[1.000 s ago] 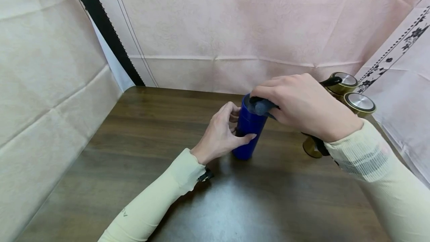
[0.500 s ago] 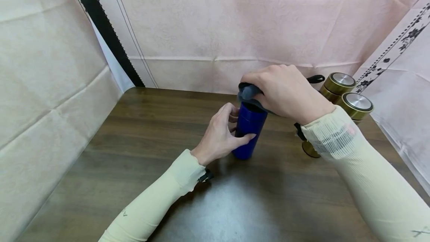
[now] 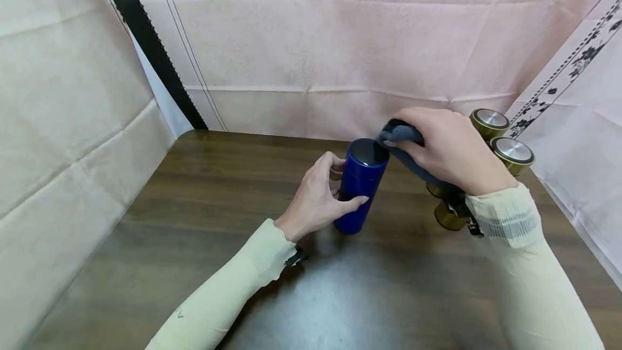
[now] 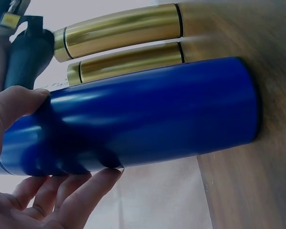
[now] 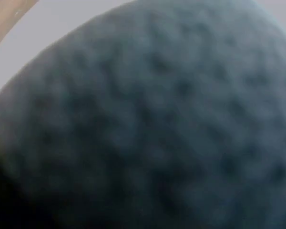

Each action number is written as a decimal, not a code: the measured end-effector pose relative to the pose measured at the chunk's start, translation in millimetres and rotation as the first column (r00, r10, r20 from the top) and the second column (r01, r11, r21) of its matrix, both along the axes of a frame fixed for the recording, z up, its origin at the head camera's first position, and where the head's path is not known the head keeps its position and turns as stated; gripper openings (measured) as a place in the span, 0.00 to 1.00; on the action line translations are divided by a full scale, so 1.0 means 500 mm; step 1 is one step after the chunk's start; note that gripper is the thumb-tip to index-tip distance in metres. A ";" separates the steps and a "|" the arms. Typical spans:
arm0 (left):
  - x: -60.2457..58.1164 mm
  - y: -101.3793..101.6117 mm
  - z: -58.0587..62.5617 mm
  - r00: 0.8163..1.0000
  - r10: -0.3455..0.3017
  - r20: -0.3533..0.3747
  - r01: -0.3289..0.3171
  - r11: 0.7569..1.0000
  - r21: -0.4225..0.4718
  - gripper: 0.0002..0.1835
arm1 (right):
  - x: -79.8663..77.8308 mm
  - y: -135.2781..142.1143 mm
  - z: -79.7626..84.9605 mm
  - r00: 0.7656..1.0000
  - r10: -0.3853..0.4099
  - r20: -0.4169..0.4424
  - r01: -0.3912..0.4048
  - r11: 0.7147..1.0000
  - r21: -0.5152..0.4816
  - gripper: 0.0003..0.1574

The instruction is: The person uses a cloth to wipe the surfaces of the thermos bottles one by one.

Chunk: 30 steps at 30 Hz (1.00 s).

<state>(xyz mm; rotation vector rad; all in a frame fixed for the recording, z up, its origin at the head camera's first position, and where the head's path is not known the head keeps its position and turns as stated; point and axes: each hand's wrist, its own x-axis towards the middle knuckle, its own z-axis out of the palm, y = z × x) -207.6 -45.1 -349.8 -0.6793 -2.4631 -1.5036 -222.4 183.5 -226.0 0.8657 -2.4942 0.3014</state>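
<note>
A tall blue vacuum flask (image 3: 360, 185) with a shiny dark top stands on the wooden table, leaning slightly in the head view. My left hand (image 3: 316, 199) grips its side, thumb in front and fingers on the far side; the left wrist view shows thumb and fingertips on opposite sides of the blue body (image 4: 152, 114). In my right hand (image 3: 452, 147) a folded blue-grey cloth (image 3: 405, 136) is pinched, its edge right at the flask's rim. The loose part of the cloth hangs under the palm. Blurred cloth (image 5: 157, 105) fills most of the right wrist view.
Several gold flasks with silver-topped lids (image 3: 512, 150) stand at the right, partly hidden behind my right hand and wrist. A pale cloth backdrop (image 3: 311, 47) borders the wooden table (image 3: 233, 177) at its back and sides.
My right hand rose with the cloth over the flask's top, then moved right to the rim's right side, uncovering the dark top. The left hand and the flask have stayed put.
</note>
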 end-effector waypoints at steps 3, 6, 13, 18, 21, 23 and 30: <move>-0.001 0.002 -0.001 1.000 -0.006 0.011 0.006 1.000 -0.003 0.31 | 0.009 0.022 -0.026 0.998 -0.021 0.055 0.028 0.992 -0.122 0.14; -0.003 0.004 -0.003 1.000 -0.014 0.020 0.014 1.000 0.003 0.32 | 0.020 0.036 -0.057 0.983 -0.066 0.169 0.110 0.958 -0.265 0.20; -0.005 -0.006 -0.010 0.999 -0.031 0.026 0.031 0.999 0.009 0.35 | 0.020 0.038 -0.120 0.918 -0.040 0.396 0.242 0.846 -0.475 0.27; -0.012 -0.016 -0.013 0.999 -0.038 0.013 0.039 0.999 -0.031 0.39 | 0.012 0.041 -0.134 0.919 0.042 0.392 0.196 0.813 -0.548 0.29; -0.016 -0.016 -0.017 0.998 -0.053 0.028 0.055 0.998 -0.041 0.42 | 0.012 0.046 -0.132 0.915 0.090 0.392 0.165 0.805 -0.570 0.34; -0.017 -0.013 -0.021 0.996 -0.067 0.051 0.069 0.997 -0.028 0.43 | 0.015 0.050 -0.129 0.910 0.116 0.398 0.146 0.808 -0.570 0.37; -0.016 -0.001 -0.042 0.994 -0.085 0.075 0.081 0.995 0.055 0.41 | 0.020 0.054 -0.122 0.914 0.167 0.370 0.083 0.816 -0.571 0.36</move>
